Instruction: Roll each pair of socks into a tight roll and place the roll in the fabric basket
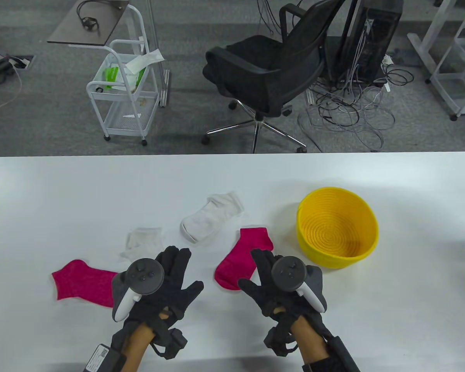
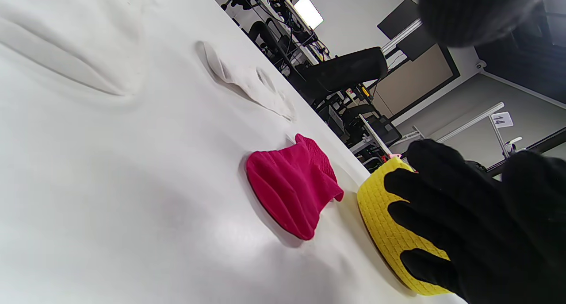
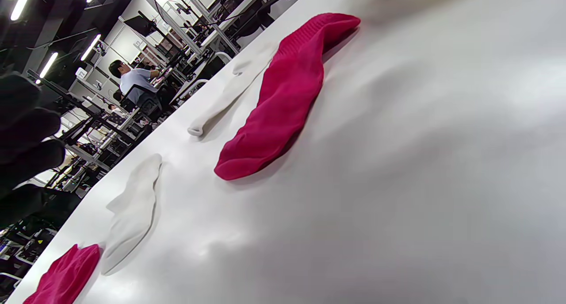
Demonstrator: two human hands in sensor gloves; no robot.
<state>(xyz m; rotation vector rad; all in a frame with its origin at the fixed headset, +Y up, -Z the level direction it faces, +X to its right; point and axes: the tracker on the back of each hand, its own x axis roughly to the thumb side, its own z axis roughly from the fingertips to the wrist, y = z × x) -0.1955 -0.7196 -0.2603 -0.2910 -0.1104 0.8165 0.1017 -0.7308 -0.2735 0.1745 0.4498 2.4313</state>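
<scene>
Two magenta socks lie flat on the white table (image 1: 62, 201): one at the left (image 1: 83, 285), one in the middle (image 1: 244, 257) (image 2: 292, 186) (image 3: 278, 105). Two white socks lie between them, a thin one (image 1: 141, 241) (image 3: 132, 211) and a thicker one (image 1: 211, 221) (image 3: 230, 94). The yellow woven basket (image 1: 337, 226) (image 2: 384, 224) stands empty at the right. My left hand (image 1: 174, 279) hovers with spread fingers between the left magenta sock and the middle one, holding nothing. My right hand (image 1: 261, 277) hangs over the toe end of the middle magenta sock, fingers straight, empty.
Beyond the table's far edge stand a black office chair (image 1: 263, 69), a white wire cart (image 1: 122, 89) and a tangle of cables (image 1: 348, 108) on the floor. A seated person (image 3: 132, 80) shows far off in the right wrist view.
</scene>
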